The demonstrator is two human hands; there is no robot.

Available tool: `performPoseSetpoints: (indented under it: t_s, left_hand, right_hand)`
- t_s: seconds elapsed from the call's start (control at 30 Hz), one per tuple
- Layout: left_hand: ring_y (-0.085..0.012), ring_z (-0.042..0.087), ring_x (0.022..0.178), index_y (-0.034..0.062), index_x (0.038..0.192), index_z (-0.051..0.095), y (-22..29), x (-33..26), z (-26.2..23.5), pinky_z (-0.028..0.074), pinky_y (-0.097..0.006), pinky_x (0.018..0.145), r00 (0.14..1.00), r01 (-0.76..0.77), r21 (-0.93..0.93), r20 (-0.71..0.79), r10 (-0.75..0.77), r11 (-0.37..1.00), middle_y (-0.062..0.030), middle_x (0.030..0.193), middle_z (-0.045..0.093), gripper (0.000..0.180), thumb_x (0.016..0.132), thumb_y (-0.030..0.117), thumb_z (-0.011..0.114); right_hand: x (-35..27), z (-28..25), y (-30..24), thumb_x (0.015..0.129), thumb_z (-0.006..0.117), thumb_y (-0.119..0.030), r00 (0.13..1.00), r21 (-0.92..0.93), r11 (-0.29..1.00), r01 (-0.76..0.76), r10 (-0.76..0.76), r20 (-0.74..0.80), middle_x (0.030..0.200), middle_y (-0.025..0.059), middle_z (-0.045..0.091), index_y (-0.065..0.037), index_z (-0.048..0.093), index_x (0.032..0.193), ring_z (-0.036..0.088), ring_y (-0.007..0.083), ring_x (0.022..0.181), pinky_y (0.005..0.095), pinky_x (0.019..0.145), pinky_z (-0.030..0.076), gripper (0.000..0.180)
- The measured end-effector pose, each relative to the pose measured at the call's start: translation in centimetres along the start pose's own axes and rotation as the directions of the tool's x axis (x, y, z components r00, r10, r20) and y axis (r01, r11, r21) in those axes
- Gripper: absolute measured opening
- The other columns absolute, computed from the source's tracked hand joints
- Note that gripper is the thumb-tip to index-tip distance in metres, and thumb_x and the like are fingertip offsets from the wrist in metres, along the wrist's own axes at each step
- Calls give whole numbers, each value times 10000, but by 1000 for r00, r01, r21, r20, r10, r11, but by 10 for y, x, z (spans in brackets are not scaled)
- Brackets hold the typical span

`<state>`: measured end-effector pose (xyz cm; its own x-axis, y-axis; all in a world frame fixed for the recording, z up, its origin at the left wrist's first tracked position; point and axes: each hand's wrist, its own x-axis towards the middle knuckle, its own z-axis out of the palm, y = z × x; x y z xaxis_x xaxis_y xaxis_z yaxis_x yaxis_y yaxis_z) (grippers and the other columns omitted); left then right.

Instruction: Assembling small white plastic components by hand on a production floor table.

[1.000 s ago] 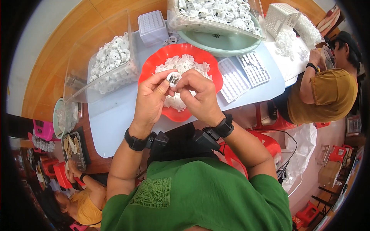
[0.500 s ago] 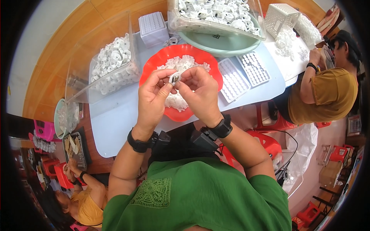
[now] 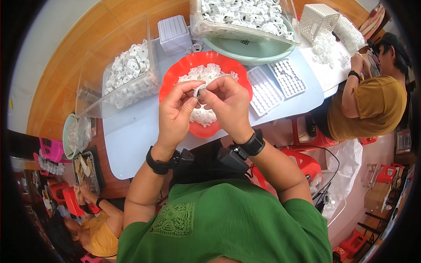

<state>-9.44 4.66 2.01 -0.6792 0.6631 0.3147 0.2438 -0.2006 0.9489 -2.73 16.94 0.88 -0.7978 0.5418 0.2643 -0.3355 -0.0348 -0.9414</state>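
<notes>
Between my two hands is a small white plastic part [image 3: 198,90], curved, with a dark spot in it. My left hand [image 3: 176,109] pinches its left side between thumb and forefinger. On the other side my right hand [image 3: 228,103] grips it with thumb and fingers, partly covering it. Both hands are over a red scalloped bowl [image 3: 172,74], which holds a heap of small white translucent pieces [image 3: 206,73]. What exactly the part is, I cannot make out.
A clear bin [image 3: 87,103] of white parts stands at the left. Another clear bin [image 3: 245,31] rests over a pale green basin [image 3: 228,51]. White trays [image 3: 266,92] lie right of the bowl, and stacked trays [image 3: 173,33] stand behind. A person [image 3: 372,98] works at right, another [image 3: 101,223] at lower left.
The white part has been turned between my fingers, so its dark inside shows less. My right thumb has shifted up against it.
</notes>
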Motion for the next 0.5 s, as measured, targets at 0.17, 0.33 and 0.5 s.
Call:
performPoseSetpoints:
  t_s: [0.17,0.33,0.5]
  left_hand:
    - [-114,553,924,-19,1158,559,-1,-1,-1,493,-254,793,1000,-14,-13,-15,14,1000,-72,1109,575,282,892,-75,484]
    - [-114,554,924,-17,1153,560,-4,-1,-3,490,-242,773,999,-49,39,7,49,998,-82,1149,556,297,878,-91,475]
    - [-112,559,913,-15,1141,563,-7,2,-3,481,-235,752,996,-80,62,38,78,995,-92,1176,541,307,864,-104,463]
  right_hand:
    - [1,-2,1,825,665,-43,973,307,924,-230,223,58,809,72,652,0,569,885,644,125,697,232,584,523,121]
    - [3,-7,4,827,645,-68,889,518,725,-453,409,205,846,69,627,-12,573,912,630,153,741,275,635,530,125]
    - [10,-6,2,792,583,-29,830,611,583,-535,496,254,806,71,590,-28,544,848,592,176,706,334,622,509,68]
